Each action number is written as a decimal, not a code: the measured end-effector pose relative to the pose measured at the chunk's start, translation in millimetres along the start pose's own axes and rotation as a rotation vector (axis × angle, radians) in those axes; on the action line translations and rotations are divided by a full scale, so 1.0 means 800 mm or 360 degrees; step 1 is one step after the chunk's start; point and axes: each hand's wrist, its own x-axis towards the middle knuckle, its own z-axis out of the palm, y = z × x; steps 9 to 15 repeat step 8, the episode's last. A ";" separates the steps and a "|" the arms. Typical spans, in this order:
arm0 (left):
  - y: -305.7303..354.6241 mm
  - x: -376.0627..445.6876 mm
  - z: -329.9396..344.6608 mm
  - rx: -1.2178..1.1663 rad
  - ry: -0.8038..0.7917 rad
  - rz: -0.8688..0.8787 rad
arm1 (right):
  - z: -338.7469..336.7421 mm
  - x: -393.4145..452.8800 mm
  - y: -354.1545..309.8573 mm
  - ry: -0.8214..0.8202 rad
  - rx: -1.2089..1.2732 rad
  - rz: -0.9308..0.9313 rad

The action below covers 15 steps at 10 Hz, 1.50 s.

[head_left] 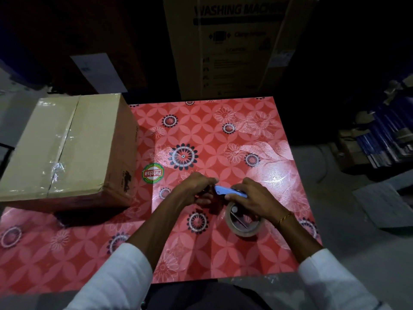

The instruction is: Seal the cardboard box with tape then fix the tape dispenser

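Now | cardboard box (64,148) is seen taped, far left | tape dispenser (231,191) is held level, long axis left-right | right hand (252,200) is clamped on its blue handle | left hand (196,189) is pinched at its left end | tape roll (243,222) is hung below

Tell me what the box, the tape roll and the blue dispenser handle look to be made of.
Box: brown matte cardboard, with glossy clear tape along its seam. Tape roll: shiny clear plastic film, probably on a card core. Dispenser handle: smooth blue plastic, judging by its even colour.
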 end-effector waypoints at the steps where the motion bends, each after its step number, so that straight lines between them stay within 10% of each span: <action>1: 0.000 0.011 0.009 -0.0304 -0.0009 0.0033 | -0.002 0.007 0.006 0.0098 0.0081 0.0044; 6: 0.009 0.031 0.043 -0.0673 -0.0055 0.0433 | 0.009 0.031 -0.005 0.0530 0.0114 0.0314; 8: 0.000 0.026 0.034 -0.0635 0.0328 0.0479 | -0.004 0.032 -0.003 0.0714 0.0263 0.0211; 15: 0.000 0.026 0.034 -0.0635 0.0328 0.0479 | -0.004 0.032 -0.003 0.0714 0.0263 0.0211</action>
